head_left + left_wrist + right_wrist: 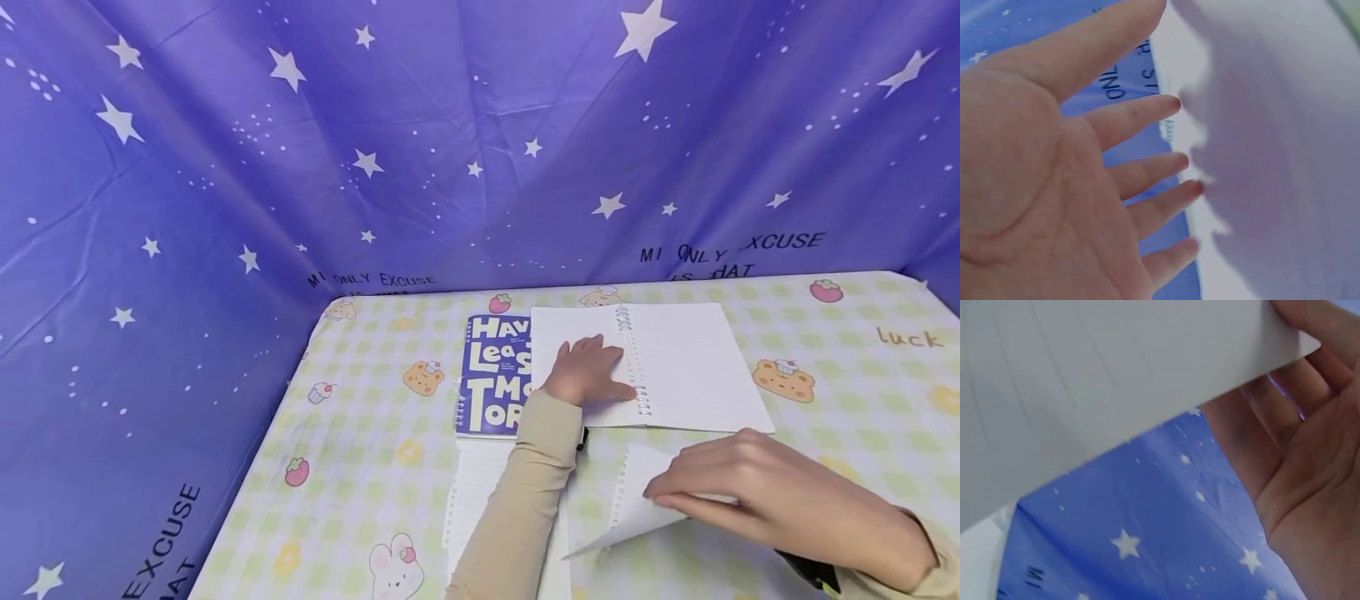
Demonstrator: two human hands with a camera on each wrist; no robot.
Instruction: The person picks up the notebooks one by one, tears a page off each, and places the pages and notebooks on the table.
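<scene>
An open spiral notebook (693,358) with blank lined pages lies toward the back of the table. My left hand (592,372) rests on its left page with the fingers spread; the left wrist view shows those fingers (1154,215) straight over white paper. In front of the notebook, my right hand (757,483) pinches a loose sheet of lined paper (647,500) with holes along one edge. The right wrist view shows the sheet (1085,381) held at its corner between thumb and fingers.
A blue notebook with white lettering (487,375) lies left of the open one, partly under it. Loose lined sheets (476,483) lie in front of it, partly hidden by my left forearm. A checked cloth (360,433) covers the table, and a starry blue curtain (450,125) hangs behind.
</scene>
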